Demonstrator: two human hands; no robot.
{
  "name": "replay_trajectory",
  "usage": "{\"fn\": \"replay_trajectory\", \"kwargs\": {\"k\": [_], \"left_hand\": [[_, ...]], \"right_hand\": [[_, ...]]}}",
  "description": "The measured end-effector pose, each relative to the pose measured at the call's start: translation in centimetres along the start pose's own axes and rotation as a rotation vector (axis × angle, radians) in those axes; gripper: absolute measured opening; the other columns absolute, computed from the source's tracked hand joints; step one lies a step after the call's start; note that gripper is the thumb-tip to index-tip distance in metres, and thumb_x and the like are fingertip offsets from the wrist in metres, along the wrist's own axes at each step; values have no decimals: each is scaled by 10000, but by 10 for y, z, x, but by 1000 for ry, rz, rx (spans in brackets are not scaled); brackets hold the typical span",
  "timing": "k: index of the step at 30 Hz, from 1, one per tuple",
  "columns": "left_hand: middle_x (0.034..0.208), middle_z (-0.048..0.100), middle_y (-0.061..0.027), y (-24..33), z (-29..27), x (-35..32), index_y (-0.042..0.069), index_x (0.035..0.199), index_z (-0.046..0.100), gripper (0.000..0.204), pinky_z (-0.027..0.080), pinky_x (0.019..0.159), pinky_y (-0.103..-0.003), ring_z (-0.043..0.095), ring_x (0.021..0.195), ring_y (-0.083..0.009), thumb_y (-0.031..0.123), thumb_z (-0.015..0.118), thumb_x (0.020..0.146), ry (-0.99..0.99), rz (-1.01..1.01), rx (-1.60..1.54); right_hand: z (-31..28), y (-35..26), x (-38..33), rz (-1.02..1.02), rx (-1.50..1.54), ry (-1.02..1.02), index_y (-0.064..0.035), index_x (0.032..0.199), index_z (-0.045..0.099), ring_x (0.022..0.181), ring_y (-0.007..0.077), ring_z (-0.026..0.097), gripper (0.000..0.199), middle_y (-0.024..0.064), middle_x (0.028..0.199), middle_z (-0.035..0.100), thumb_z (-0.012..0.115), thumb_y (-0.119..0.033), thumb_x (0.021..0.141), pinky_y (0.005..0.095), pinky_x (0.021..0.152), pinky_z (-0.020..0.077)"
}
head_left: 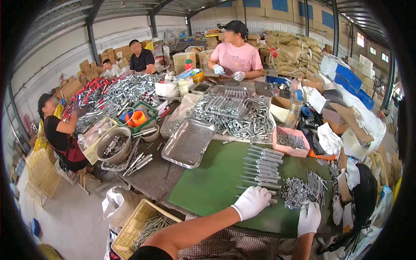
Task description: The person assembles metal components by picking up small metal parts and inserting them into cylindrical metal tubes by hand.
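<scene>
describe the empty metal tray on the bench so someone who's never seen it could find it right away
Start at the green mat covering the near part of the workbench. Just off its far left corner lies the metal tray, tilted diagonally. Unlike the round metal bowl and pink bin nearby, it is rectangular, shiny and holds nothing.

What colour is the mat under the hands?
Green; the mat shows best in the head view.

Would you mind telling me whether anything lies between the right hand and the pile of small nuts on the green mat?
Nothing visible does. The right hand sits just below the pile of nuts on the green mat, with only bare mat between them.
</scene>
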State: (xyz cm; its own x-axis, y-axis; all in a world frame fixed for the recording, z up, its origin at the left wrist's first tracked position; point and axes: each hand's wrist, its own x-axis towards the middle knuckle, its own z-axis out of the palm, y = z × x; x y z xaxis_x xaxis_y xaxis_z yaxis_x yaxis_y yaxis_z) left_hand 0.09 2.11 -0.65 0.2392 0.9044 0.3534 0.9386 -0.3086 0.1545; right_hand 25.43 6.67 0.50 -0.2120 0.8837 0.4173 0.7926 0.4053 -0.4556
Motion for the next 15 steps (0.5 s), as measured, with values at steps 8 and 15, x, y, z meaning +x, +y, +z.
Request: {"fn": "replay_trajectory", "kwargs": {"k": [8, 15], "left_hand": [[990, 584, -88, -7, -26, -23, 168, 1188, 558, 333, 564, 612, -390, 663, 725, -301, 301, 660, 899, 55, -32, -220], [752, 557, -27, 42, -43, -12, 141, 895, 559, 175, 528, 562, -355, 640, 672, -196, 287, 655, 872, -72, 188, 70]], "right_hand": [[-24, -27, -32, 141, 512, -255, -8, 1187, 656, 878, 205, 676, 282, 147, 1031, 723, 526, -105, 955, 316, 817, 514], [-10, -63, -35, 511, 1077, -524, 61, 1283, 556, 503, 66, 469, 474, 86, 929, 703, 419, -315, 1028, 216, 470, 363]]}}
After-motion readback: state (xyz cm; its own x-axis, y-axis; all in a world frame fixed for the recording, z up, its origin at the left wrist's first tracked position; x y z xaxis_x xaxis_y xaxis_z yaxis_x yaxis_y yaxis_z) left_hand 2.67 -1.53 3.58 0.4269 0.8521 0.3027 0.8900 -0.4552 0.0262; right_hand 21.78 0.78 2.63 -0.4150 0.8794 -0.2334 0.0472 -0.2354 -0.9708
